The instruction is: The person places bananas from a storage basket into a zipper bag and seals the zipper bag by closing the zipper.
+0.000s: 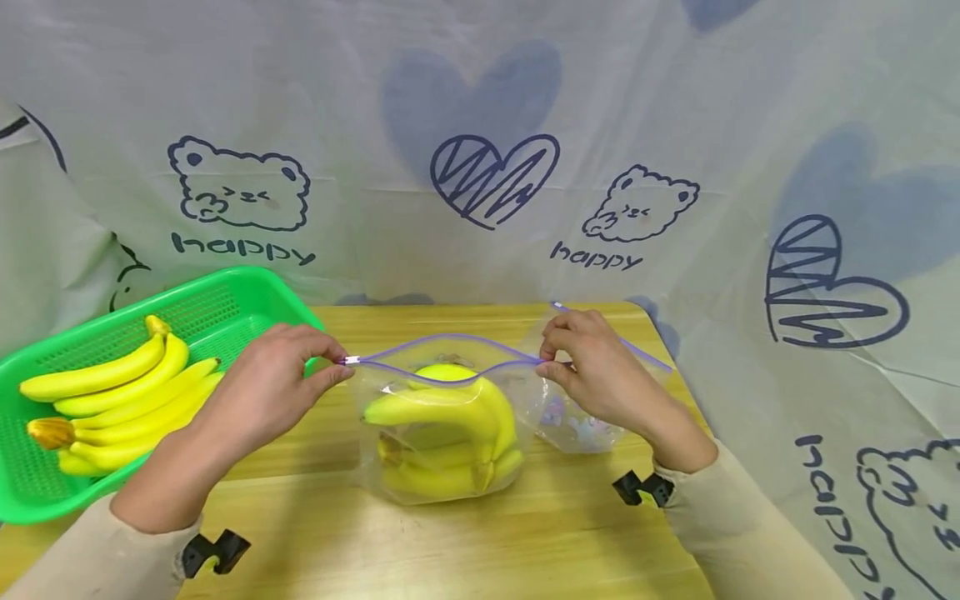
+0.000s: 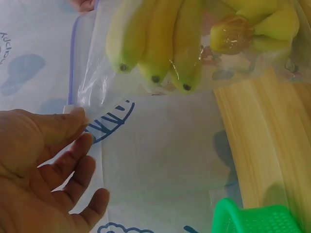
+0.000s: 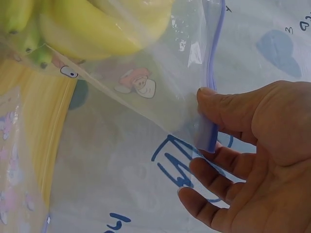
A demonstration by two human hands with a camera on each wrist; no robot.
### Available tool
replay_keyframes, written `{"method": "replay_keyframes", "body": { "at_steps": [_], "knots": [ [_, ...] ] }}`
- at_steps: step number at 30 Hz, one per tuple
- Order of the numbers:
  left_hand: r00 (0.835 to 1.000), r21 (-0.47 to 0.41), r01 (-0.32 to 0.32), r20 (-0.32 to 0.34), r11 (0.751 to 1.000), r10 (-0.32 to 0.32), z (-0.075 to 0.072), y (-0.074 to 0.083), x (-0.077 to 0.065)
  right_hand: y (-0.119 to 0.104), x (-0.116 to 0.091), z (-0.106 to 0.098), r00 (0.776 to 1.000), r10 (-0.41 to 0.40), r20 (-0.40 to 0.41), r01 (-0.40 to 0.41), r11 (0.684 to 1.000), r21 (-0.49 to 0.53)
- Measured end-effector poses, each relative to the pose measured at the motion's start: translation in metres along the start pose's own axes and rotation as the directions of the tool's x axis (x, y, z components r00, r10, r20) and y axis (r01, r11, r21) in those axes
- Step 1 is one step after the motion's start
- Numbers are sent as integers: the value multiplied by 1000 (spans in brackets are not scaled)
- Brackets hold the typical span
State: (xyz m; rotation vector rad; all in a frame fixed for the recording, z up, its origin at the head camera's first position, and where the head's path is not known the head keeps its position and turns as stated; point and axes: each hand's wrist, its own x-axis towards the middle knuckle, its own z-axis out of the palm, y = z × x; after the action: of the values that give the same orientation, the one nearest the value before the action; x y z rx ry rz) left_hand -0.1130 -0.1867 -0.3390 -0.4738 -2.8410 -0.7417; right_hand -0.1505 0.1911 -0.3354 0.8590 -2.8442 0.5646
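A clear zip bag [image 1: 369,471] with a purple seal stands on the wooden table, its mouth bowed apart in the middle. Inside it are bananas [image 1: 450,414]. With thumb and forefinger, my left hand [image 1: 258,387] pinches the bag's top left corner at the white slider [image 1: 352,361]; its other fingers are loosely bent in the left wrist view. The opposite top corner is pinched by my right hand [image 1: 592,362], thumb on one side of the purple strip. A cartoon print [image 3: 138,83] shows on the bag in the right wrist view.
On the left, a green plastic basket [image 1: 243,283] holds more bananas [image 1: 127,387]. A second clear zip bag [image 1: 581,429], printed with small figures, lies under and behind my right hand. Behind the wooden table [image 1: 315,533] hangs a pale printed cloth [image 1: 360,167].
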Motion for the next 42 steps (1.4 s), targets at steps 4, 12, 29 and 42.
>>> {"method": "replay_keyframes", "body": {
  "at_steps": [4, 12, 29, 42],
  "knots": [
    [997, 16, -52, -61, 998, 53, 1, 0, -3, 4, 0, 0, 1000, 24, 10, -24, 1000, 3],
    [978, 76, -177, -102, 981, 184, 1, 1, -6, 11, 3, 2, 999, 22, 35, -22, 1000, -7],
    [915, 152, -332, -186, 931, 357, 4, 12, -3, -35, 40, 23, 972, -213, -101, 218, 975, 41],
    [921, 115, -348, -140, 930, 362, 4, 32, 6, -93, 64, 54, 827, -458, -324, 494, 869, 32]
  ]
}}
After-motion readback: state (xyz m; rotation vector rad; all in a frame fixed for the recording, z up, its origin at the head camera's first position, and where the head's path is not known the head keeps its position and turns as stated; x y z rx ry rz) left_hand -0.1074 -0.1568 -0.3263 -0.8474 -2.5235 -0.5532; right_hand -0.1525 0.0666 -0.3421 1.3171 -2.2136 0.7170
